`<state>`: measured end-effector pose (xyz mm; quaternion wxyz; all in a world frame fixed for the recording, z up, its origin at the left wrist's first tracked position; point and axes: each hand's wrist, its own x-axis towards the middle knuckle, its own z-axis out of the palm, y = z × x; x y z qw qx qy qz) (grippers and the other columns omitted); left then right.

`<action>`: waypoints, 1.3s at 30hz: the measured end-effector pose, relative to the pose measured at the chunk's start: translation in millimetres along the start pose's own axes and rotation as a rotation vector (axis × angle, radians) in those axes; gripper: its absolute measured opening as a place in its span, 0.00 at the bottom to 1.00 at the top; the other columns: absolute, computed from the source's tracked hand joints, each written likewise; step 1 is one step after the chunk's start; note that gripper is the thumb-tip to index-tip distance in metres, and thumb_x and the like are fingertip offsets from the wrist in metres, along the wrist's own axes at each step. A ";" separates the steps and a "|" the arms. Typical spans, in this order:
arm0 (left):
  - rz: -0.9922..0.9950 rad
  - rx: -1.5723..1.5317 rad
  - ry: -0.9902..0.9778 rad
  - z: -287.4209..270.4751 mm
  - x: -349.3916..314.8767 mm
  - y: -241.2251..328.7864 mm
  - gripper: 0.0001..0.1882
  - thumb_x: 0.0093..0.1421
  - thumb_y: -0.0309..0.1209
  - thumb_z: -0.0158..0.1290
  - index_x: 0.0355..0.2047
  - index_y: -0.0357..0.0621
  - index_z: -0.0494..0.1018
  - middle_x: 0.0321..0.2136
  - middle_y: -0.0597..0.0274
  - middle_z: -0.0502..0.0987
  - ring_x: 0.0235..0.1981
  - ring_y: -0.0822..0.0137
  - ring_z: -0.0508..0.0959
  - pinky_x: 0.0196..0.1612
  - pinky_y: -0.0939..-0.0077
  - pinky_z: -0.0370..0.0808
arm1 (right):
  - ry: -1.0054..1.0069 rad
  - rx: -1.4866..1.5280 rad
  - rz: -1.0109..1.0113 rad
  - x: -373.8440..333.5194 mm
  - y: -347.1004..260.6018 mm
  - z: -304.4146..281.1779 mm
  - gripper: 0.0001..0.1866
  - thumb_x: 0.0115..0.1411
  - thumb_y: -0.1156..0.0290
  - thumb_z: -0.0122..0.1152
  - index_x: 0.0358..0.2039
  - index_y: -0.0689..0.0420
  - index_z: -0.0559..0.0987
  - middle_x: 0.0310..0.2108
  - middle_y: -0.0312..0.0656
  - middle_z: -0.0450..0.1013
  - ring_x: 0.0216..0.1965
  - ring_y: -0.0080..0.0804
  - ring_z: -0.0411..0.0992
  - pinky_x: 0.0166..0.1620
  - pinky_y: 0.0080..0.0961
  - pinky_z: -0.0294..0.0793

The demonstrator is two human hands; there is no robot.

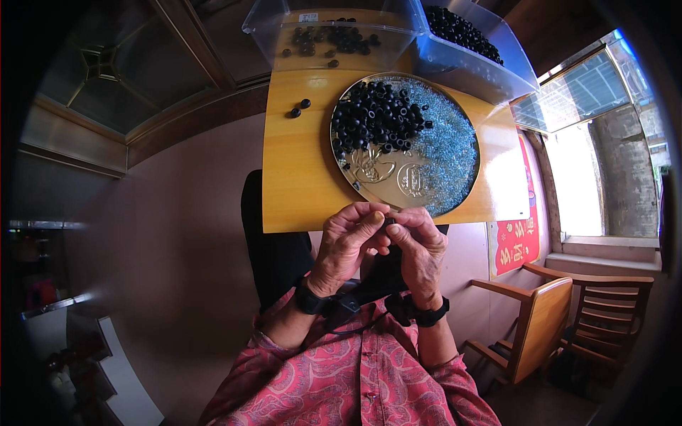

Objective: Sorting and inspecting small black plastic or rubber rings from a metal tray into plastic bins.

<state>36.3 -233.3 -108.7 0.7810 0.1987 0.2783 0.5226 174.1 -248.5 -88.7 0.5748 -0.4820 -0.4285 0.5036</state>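
Observation:
My left hand and my right hand meet at the near edge of the table, thumbs and fingertips pinched together. Between them is a small dark piece, mostly covered by the fingers; it looks like the black pieces on the tray. Just beyond the fingertips lies a round metallic tray with an embossed pattern. A heap of small black ring-like pieces covers its left and far part. Tiny light-blue beads spread along its right side.
Two loose black pieces lie on the yellow wooden table, left of the tray. At the back stand a clear plastic bin and a second bin, each with black pieces. Wooden chairs stand at the right, below a window.

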 end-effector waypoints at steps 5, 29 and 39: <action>0.033 -0.014 0.000 -2.8 -0.7 -5.0 0.11 0.65 0.31 0.54 0.43 0.37 0.75 0.30 0.61 0.80 0.24 0.75 0.79 0.27 0.81 0.79 | 0.013 0.007 0.000 -1.1 -2.1 1.6 0.08 0.54 0.83 0.66 0.36 0.62 0.82 0.33 0.36 0.72 0.34 0.19 0.71 0.37 0.15 0.71; -0.033 -0.100 -0.020 -2.7 -7.4 3.7 0.12 0.66 0.31 0.52 0.45 0.36 0.75 0.29 0.59 0.80 0.26 0.71 0.81 0.32 0.78 0.81 | 0.049 0.084 0.094 -10.9 -5.7 7.7 0.07 0.61 0.81 0.60 0.40 0.63 0.78 0.35 0.32 0.73 0.35 0.16 0.70 0.39 0.14 0.70; -0.075 -0.090 0.011 -1.1 -7.7 3.0 0.13 0.67 0.31 0.49 0.47 0.36 0.74 0.26 0.59 0.79 0.24 0.69 0.79 0.37 0.71 0.80 | 0.048 0.087 0.036 -10.9 2.5 7.2 0.07 0.61 0.80 0.61 0.40 0.62 0.78 0.37 0.32 0.73 0.39 0.17 0.69 0.44 0.15 0.69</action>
